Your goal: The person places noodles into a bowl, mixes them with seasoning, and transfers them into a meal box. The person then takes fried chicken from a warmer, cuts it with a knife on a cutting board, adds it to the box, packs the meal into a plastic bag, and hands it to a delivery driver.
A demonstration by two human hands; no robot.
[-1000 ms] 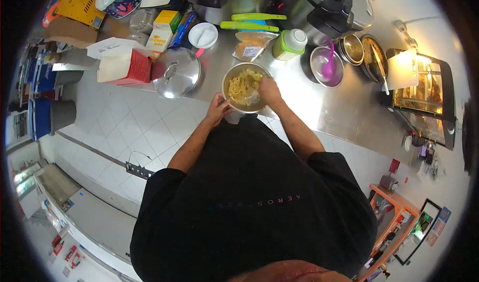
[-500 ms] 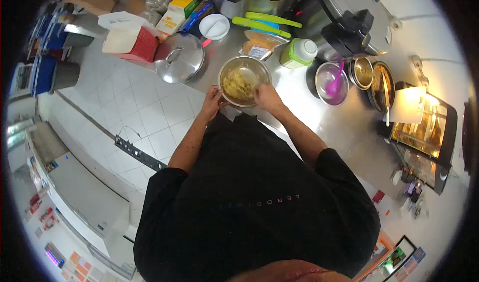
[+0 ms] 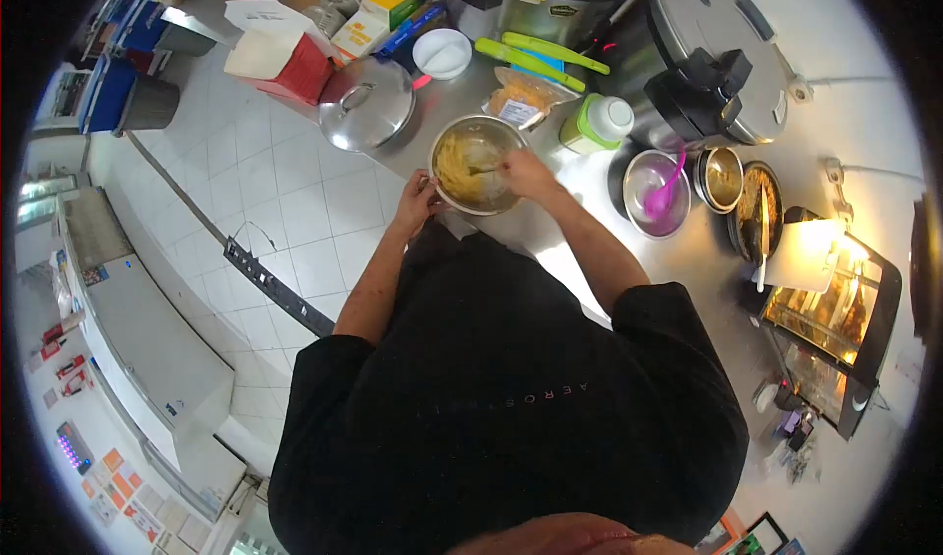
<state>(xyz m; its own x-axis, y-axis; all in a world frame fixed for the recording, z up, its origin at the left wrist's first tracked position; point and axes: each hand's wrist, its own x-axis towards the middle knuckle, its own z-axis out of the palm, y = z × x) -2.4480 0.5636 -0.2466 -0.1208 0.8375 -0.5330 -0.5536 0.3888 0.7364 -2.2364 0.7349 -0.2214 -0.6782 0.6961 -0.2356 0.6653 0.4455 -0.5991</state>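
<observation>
A steel mixing bowl [image 3: 519, 142] rests at the counter's front edge, with yellowish noodle-like strands [image 3: 454, 167] heaped toward its left side. My left hand [image 3: 418, 196] is closed on the bowl's lower left rim. Over the right rim, my right hand [image 3: 528, 174] is closed around a thin utensil [image 3: 481, 170] that reaches into the food; whether it is a fork or a spoon I cannot tell. Just behind the bowl lie a clear food packet [image 3: 523, 95] with a label and green tongs [image 3: 530, 64]. A white jar with a green collar [image 3: 597, 123] stands to the right.
On the left are a lidded pot [image 3: 365, 105] and a red carton [image 3: 295, 69]. A white bowl [image 3: 442, 54] and large cookers [image 3: 712, 54] stand behind. To the right sit a bowl with a pink ladle [image 3: 660, 199], a dark pan [image 3: 754, 206] and a lit glass warmer [image 3: 835, 295].
My right hand has shifted slightly up and right, baring the utensil in the bowl. The strands now gather more to the left. The whole view has turned a little.
</observation>
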